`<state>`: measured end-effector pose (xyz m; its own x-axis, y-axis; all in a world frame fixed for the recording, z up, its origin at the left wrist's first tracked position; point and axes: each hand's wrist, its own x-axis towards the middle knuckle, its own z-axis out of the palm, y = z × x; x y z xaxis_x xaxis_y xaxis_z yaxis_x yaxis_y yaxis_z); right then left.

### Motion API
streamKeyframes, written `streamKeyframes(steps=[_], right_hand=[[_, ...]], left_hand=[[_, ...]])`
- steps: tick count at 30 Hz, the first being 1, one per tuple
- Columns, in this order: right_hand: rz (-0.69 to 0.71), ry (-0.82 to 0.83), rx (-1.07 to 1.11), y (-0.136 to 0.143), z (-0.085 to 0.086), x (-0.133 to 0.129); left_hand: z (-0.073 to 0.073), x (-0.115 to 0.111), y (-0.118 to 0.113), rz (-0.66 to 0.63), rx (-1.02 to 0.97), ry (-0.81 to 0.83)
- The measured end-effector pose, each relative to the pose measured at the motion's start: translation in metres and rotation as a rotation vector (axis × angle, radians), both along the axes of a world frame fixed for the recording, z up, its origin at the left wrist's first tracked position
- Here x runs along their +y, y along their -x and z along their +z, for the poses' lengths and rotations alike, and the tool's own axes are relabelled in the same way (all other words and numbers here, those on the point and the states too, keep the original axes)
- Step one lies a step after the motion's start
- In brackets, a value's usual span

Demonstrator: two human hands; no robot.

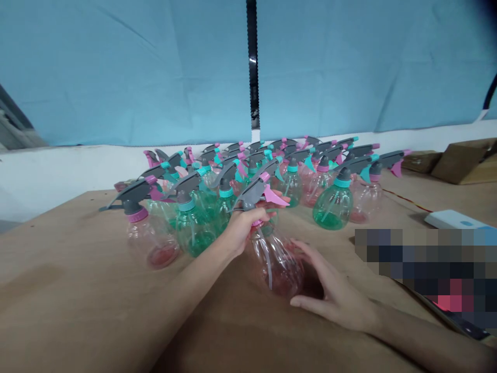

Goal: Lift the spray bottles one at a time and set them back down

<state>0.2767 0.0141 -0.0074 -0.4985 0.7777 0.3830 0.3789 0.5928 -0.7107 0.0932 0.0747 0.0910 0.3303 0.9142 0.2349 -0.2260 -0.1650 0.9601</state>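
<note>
My left hand (245, 226) is closed around the neck of a clear pink spray bottle (275, 261) with a grey head and pink trigger. The bottle is tilted, its head to the upper left and its base to the lower right. Beside the base is my right hand (337, 296), thumb and fingers spread apart; whether a fingertip touches the plastic is unclear. Left of the held bottle stand a green spray bottle (196, 228) and a pink spray bottle (151, 239). Another green spray bottle (333, 207) stands beyond it on the right.
Several more pink and green spray bottles crowd the back of the wooden table (77, 269). To the right are cardboard boxes (466, 161), a white box-shaped item (452, 218) and a pixelated area. A blue sheet (135, 67) hangs behind.
</note>
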Motion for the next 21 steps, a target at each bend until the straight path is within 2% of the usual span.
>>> streamKeyframes(steps=[7, 14, 21], right_hand=[[-0.01, -0.026, -0.026, -0.0002, 0.0014, -0.0015], [-0.01, -0.002, -0.024, -0.0006, 0.0006, -0.0013], [-0.006, -0.01, -0.019, -0.0005, 0.0004, -0.001]], left_hand=[[-0.0009, -0.0008, -0.0023, 0.164, 0.034, 0.018], [-0.001, 0.0003, -0.0007, 0.02, 0.033, 0.002], [-0.0002, 0.0004, -0.0011, 0.008, 0.023, -0.004]])
